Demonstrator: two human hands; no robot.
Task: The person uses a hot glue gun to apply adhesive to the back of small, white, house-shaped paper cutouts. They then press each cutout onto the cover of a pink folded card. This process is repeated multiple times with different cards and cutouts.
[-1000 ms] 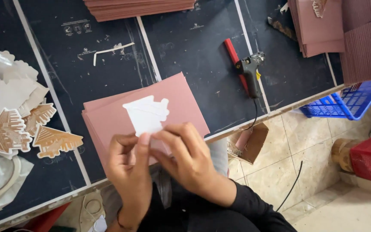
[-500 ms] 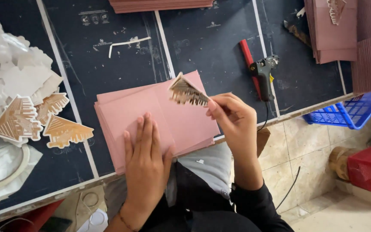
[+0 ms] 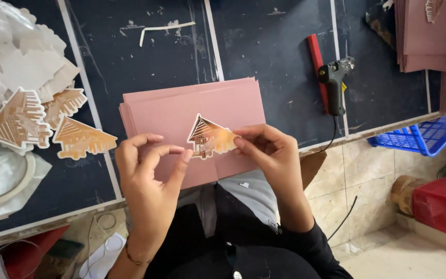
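Both hands meet at the centre of the frame, palms angled inward. The right hand [image 3: 272,150] pinches the house-shaped cutout [image 3: 208,137] by its right edge; the left hand [image 3: 143,168] touches its left edge with curled fingertips. Beneath lies a stack of pink sheets [image 3: 181,103] on a dark worktable [image 3: 264,46]. A glue gun [image 3: 334,82] rests at upper right, a blue basket [image 3: 424,135] beyond the table edge above tiled floor [image 3: 372,170].
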